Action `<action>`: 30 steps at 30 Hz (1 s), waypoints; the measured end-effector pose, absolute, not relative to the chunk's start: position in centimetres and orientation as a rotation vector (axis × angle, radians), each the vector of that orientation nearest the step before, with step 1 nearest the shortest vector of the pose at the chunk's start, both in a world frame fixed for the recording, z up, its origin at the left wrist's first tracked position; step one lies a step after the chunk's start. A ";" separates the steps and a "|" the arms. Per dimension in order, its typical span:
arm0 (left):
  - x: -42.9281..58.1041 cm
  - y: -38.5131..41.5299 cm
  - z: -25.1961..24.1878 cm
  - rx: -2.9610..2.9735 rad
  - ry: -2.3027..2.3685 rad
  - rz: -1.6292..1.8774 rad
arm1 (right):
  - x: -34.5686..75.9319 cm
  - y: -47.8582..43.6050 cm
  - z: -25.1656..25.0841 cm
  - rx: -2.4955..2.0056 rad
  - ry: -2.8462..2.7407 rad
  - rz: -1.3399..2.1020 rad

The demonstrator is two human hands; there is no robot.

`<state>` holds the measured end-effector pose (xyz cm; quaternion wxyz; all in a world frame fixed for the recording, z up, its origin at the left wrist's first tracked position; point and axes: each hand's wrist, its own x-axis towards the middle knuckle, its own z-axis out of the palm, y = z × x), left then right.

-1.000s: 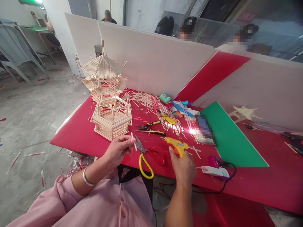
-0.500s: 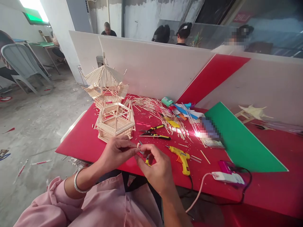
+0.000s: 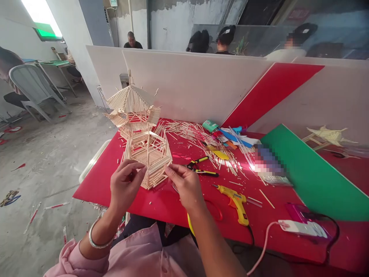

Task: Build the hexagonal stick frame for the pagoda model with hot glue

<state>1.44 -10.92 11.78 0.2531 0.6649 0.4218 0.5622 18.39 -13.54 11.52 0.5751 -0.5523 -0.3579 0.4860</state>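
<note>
A hexagonal stick base (image 3: 148,154) stands on the red table (image 3: 100,181), in front of a stick pagoda roof (image 3: 131,105). My left hand (image 3: 125,186) is curled, with thumb and fingers closed against the base's front edge. My right hand (image 3: 184,182) pinches at the base's front right corner; what is between its fingertips is too small to make out. A silver bangle (image 3: 96,240) is on my left wrist.
To the right lie a yellow glue gun (image 3: 235,198), black-and-yellow snips (image 3: 200,169), and yellow-handled scissors (image 3: 190,225) partly under my right arm. Further off are loose sticks (image 3: 196,134), a green board (image 3: 314,173) and a power strip (image 3: 302,227). People sit behind the white partition (image 3: 187,84).
My right hand left the glue gun and met the left hand at a short stick. Both hands then rose to the hexagonal base. The view shifted, so everything sits further right.
</note>
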 end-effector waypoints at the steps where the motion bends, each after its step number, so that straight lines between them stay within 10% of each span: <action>1: 1.3 -10.6 11.5 1.779 1.156 1.536 | 18.3 -12.8 11.5 -1.255 -0.774 1.204; 30: 2.4 -8.1 10.8 1.793 1.134 1.374 | 16.7 -8.3 12.6 -1.143 -0.463 1.421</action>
